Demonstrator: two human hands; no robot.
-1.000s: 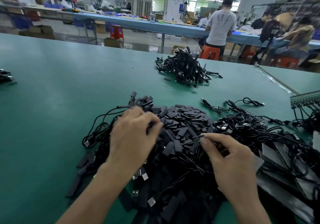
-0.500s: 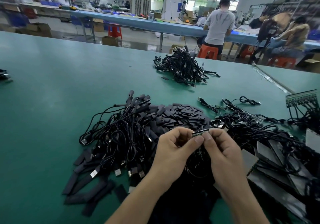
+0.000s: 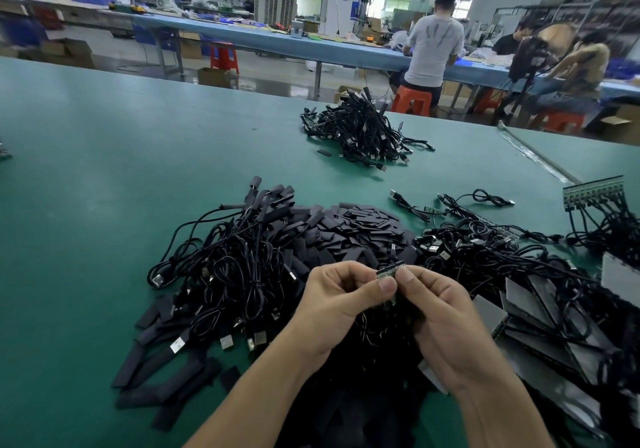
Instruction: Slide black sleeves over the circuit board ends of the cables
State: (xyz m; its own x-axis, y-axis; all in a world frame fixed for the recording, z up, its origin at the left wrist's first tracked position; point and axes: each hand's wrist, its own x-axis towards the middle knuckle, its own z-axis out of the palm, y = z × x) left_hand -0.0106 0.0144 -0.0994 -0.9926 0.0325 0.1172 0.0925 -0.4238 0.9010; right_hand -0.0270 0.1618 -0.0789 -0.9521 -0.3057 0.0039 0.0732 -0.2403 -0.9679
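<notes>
Head view, lower centre: left hand (image 3: 332,303) and right hand (image 3: 446,319) meet, thumb and forefinger of each pinching one small circuit board (image 3: 389,270) above the cable tangle (image 3: 242,274). Loose black sleeves (image 3: 353,229) lie heaped just behind, mid-frame, on the green table (image 3: 104,170). Sleeve already in the fingers? Cannot tell. Risk: fed skewed, the board's pin row likely snags the sleeve mouth; its trailing cable may drag neighbours up. No legible writing or brand.

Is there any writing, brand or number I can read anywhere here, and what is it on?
None can be read.
On the circuit board: markings too small.
On the grey T-shirt: dark print, no legible letters.
On the blue panel, far pillar: blurred.
</notes>
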